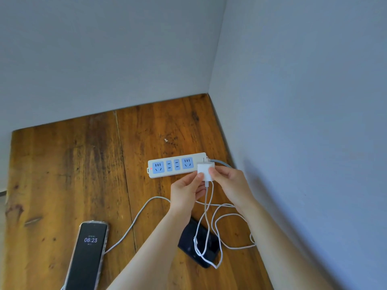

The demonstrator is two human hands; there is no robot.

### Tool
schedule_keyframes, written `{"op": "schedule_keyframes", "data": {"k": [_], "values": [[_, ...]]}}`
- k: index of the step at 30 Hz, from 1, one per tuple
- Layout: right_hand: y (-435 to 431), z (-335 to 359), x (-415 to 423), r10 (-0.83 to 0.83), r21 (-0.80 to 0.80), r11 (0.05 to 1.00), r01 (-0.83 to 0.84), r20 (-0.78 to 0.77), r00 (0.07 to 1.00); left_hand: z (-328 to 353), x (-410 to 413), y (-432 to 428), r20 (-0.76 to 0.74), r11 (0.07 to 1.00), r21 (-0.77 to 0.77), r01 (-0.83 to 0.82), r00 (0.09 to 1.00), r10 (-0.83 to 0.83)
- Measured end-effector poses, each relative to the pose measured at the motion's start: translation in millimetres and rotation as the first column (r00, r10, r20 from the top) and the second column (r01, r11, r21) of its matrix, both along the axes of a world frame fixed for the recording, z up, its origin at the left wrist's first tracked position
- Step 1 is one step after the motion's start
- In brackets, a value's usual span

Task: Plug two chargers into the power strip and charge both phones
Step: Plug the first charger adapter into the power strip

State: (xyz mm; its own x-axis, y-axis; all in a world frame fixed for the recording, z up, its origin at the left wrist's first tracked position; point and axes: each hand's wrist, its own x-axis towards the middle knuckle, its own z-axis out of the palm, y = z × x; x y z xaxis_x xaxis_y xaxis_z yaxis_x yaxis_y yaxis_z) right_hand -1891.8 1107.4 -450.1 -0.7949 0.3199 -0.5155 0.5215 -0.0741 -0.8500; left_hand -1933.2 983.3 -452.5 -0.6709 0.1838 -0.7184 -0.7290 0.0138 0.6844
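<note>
Above the right end of the power strip [177, 165], a white charger block [206, 171] is held in the air by both hands: the left hand [186, 192] pinches its near-left corner with closed fingers [200, 175], and the right hand [230, 185] grips its right side, fingers curled onto the casing. One metal prong shows at the block's far edge, pointing away from the person and roughly towards the strip. A white cable [206, 218] leaves the block's near face and hangs in loops that fall over a dark phone [198, 243] lying screen-dark on the counter [73, 164]; whether its far end is seated in that phone cannot be told. A second phone [88, 254], lit and showing a clock, lies near the left front, with a grey-white cable [134, 222] running from its side towards the hands, where its other end is hidden. The strip lies flat, its indicator lamp red at the left end, and all four blue sockets appear empty. Judged from this, the step in hand is the plugging of the first charger, so the task is at an early stage. The next move calls for turning the prongs downward, aligning them with a pair of slots, and pressing straight in, probably with one hand steadying the light strip against sliding.
</note>
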Motion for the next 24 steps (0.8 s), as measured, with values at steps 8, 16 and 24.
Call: {"op": "schedule_keyframes", "data": {"k": [8,16,24], "values": [[-10.8,-17.6,-11.1,-0.071,-0.040,0.997,0.072,0.013,0.997,-7.6,-6.1,7.8,-0.001,1.000,0.019,0.007,1.000,-0.007],[12.1,-14.3,-56.2,0.192,0.488,0.834,-0.258,0.180,0.965,-38.7,-13.8,-17.1,-0.055,0.232,-0.913,0.337,0.461,-0.886],[11.8,-2.3,-92.8,0.472,0.625,0.533,-0.571,0.340,0.813,-44.1,-20.1,-30.4,0.109,0.004,-0.922,0.387,0.269,-0.957]]}}
